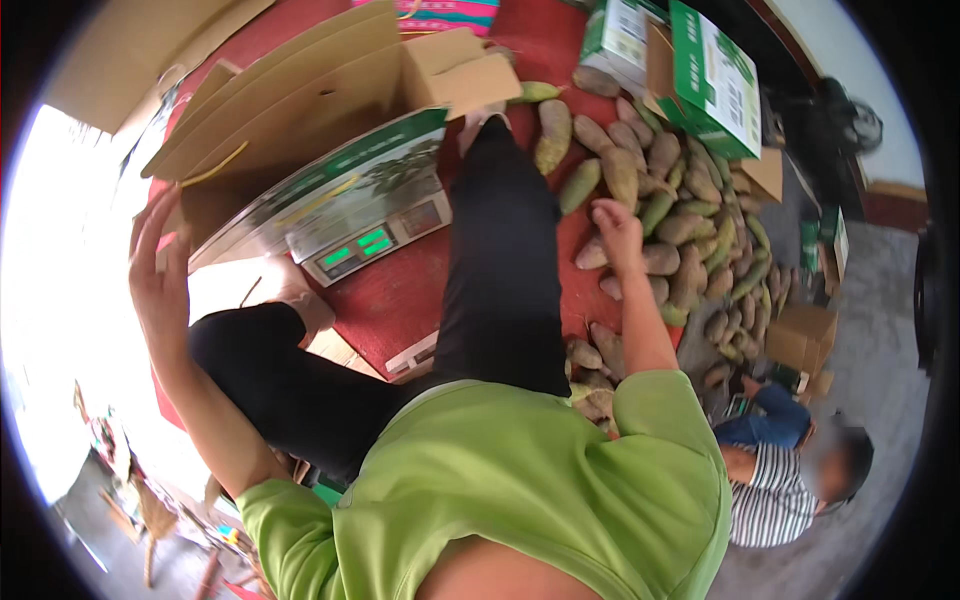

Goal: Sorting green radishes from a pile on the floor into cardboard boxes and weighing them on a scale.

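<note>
My left hand [160, 250] is raised beside the near left corner of an open cardboard carton [290, 110], fingers stretched out and apart. I cannot tell whether the fingertips touch the carton. The carton has tall raised flaps, a yellow cord handle and a green and white printed side. It stands on a digital scale [375, 243] with lit green displays. Over the left edge of a large heap of long brown and green tubers or gourds [690, 230], my right hand [618, 230] hangs with its fingers curled in. Nothing shows between them.
Green and white cartons [715, 75] stand at the far right behind the heap. A person in a striped shirt [775, 510] sits at the lower right near a small brown box [803, 335]. Red sheeting [380, 310] covers the floor. Scattered scraps [150, 510] lie at the lower left.
</note>
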### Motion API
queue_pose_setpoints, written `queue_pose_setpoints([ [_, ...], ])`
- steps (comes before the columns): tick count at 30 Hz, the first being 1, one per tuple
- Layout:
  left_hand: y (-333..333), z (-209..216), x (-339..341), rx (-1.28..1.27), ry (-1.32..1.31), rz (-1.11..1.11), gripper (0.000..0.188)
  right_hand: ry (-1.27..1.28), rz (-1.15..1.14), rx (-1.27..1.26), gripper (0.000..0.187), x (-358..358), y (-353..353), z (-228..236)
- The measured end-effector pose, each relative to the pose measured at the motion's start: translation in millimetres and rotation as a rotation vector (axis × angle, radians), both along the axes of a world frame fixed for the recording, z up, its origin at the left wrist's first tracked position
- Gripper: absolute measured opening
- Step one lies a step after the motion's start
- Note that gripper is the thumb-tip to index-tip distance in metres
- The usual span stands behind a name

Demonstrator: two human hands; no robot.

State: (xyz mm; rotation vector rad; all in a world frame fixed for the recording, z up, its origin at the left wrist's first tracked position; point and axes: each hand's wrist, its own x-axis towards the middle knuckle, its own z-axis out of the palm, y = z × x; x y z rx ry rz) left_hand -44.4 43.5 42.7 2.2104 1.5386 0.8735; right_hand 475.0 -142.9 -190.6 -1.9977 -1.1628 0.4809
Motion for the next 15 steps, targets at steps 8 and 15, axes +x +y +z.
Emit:
queue_pose_setpoints([
  [8,-10,-37,17,0.113,0.215,-0.044,0.048,-0.811,0.603,-0.800,0.016,-23,-188,-173],
  [15,-5,-45,9,0.186,0.323,-0.090,0.052,0.218,0.213,-0.779,0.013,-92,-226,-154],
])
